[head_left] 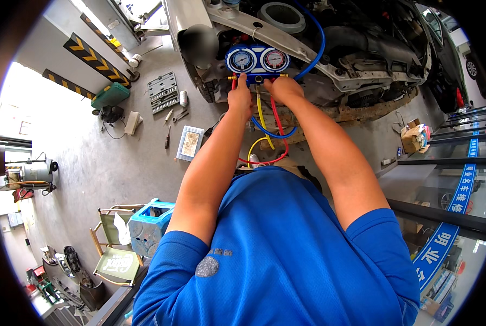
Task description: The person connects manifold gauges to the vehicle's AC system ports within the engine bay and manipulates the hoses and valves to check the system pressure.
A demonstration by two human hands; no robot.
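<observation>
A blue manifold gauge set point(260, 58) with two round dials is up against the front of an opened car point(286, 39). My left hand point(240, 98) grips its lower left side, with the fingers closed near a red part. On the lower right side, the fingers of my right hand point(285, 89) are closed about the bottom fittings; their exact hold is partly hidden. Below the gauges, a yellow hose point(261, 114) and a red hose point(278, 117) hang down in loops. A blue hose point(323, 41) arches over the engine bay at the right.
On the floor to the left lie an open socket set point(163, 92), a spray can point(184, 98), a screwdriver point(167, 137) and a clear plastic box point(190, 143). A blue stool point(152, 225) and a folding chair point(115, 261) stand behind. Glass panels point(444, 217) line the right.
</observation>
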